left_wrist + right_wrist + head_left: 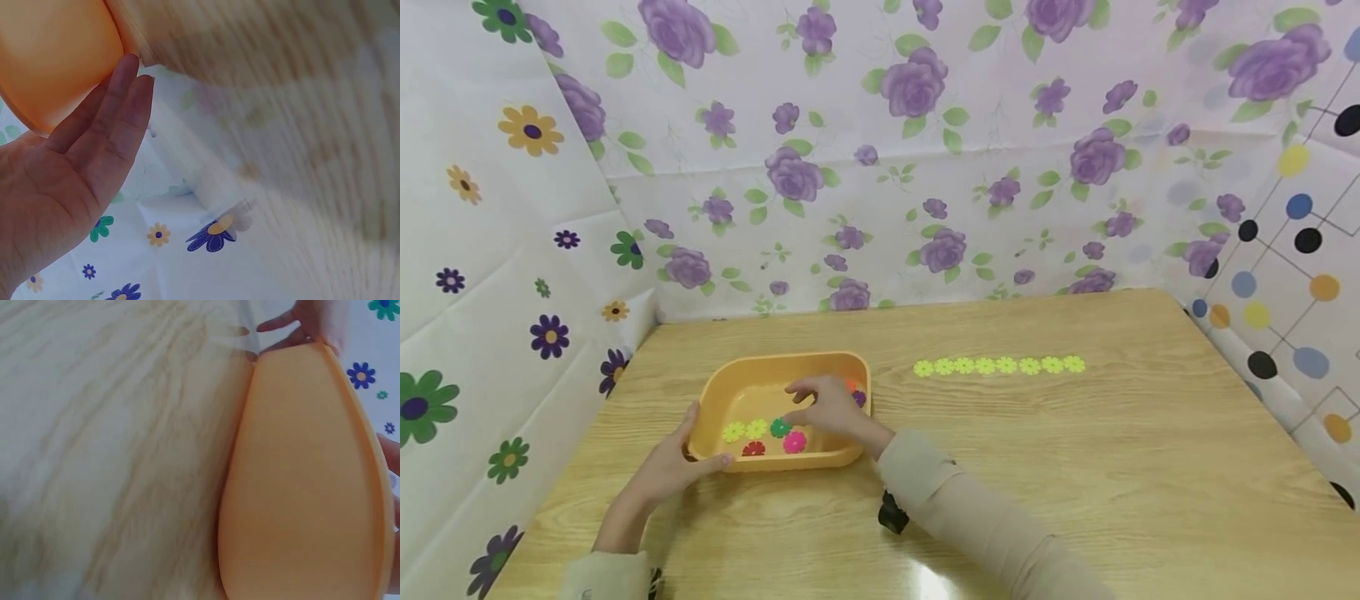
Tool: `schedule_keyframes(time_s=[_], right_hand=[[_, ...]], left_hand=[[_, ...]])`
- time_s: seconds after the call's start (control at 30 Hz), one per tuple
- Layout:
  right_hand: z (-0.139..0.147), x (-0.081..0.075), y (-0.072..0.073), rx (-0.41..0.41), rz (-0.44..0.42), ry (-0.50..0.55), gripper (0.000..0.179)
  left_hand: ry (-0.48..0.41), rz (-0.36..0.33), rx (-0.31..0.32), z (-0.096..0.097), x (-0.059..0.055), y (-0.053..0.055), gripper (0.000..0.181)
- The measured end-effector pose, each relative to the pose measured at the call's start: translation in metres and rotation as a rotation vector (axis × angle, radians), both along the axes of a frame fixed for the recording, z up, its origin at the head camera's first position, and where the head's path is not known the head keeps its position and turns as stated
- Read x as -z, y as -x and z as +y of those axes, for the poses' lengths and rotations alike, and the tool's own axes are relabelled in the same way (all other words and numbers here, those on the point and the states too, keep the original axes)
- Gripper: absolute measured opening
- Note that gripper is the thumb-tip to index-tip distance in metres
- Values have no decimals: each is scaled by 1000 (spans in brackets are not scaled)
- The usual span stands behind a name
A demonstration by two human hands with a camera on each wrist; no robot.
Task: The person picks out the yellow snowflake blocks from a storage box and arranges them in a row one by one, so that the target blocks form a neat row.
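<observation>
An orange plastic basin (790, 462) stands on the table's left half. My left hand (658, 467) holds its left end, with the thumb at the front rim. In the left wrist view, that hand's fingers (115, 119) lie along the basin's outer wall. Inside the basin, my right hand (835, 408) hovers, thumb and forefinger apart, nothing visible between them. Nearest to it is a green flower-shaped disc (780, 427). Near that lie a pink disc (794, 442), a red disc (754, 448) and two yellow discs (745, 431). The right hand partly hides orange and purple discs (858, 398).
A row of several yellow flower discs (1000, 365) runs across the wooden table (1075, 467), right of the basin. A small black object (892, 512) shows beside the right sleeve. Flower-printed sheets (880, 167) stand behind the table and at its sides.
</observation>
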State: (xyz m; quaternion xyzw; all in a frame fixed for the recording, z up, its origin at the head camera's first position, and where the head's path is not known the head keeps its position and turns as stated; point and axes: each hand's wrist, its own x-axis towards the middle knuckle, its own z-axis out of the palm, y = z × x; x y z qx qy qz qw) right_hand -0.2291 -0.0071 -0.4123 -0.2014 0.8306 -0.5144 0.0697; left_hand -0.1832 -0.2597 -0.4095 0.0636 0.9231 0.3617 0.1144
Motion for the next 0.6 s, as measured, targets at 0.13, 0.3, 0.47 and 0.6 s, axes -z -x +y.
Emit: schedule_keyframes(time_s=[0.13,0.3,0.47,0.6], right_hand=[[-12,3,-2,12,1,-41,45],[-27,6,-4,46,-34,-50,47],[-42,8,-6,69,-38,-74,47],[-52,8,-5,87,-46,-117,48]], left_hand=[[-2,4,0,-1,0,0,107],[2,16,-1,-1,1,1,107],[15,10,-4,-1,2,-1,107],[22,2,-8,1,1,-1,106]])
